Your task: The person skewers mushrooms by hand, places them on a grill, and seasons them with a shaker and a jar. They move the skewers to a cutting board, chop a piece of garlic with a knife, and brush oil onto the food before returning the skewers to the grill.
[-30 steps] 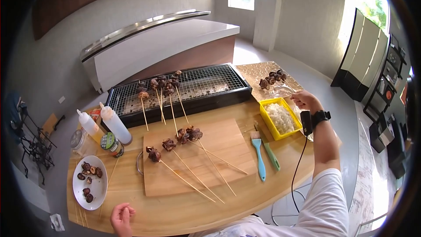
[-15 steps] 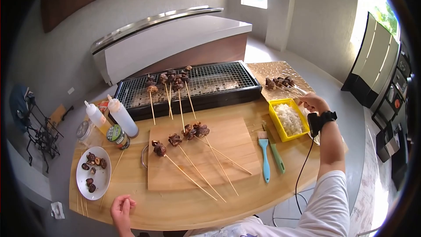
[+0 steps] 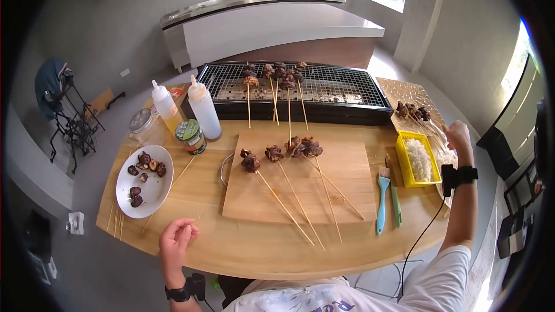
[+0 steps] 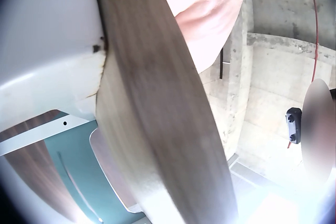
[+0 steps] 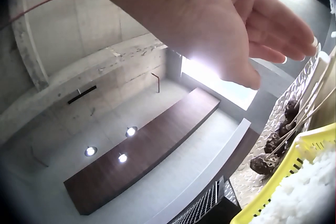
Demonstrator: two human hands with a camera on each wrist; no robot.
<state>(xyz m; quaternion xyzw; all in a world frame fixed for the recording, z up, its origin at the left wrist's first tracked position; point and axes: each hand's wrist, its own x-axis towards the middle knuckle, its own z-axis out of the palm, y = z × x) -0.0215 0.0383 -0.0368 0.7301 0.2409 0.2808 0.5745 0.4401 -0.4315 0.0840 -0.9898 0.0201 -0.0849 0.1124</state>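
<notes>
My right hand [image 3: 458,136] is beside the yellow basket, over the foil's right side. In the right wrist view its fingers [image 5: 278,29] are extended, thumb apart, with nothing between them. Skewers of dark brown mushrooms [image 3: 414,112] lie on the gold foil [image 3: 404,89], their sticks pointing toward this hand. White rice [image 3: 419,160] fills the yellow basket [image 3: 403,164]. Near the table's front edge, my left hand [image 3: 178,238] hangs loosely curled and holds nothing. Several more mushroom skewers [image 3: 250,162] lie on the wooden board [image 3: 277,196].
Behind the board stands a black grill [image 3: 341,114] with skewers on its mesh. To the left are squeeze bottles [image 3: 203,112], a green-labelled jar [image 3: 190,136] and a white plate [image 3: 144,199] with mushrooms. A blue brush [image 3: 382,202] and a green-handled knife [image 3: 396,205] lie right of the board.
My right hand has let go of the skewer, which now lies on the foil with the others, and its fingers have straightened. The head view has turned left and down. My left hand stays near the edge.
</notes>
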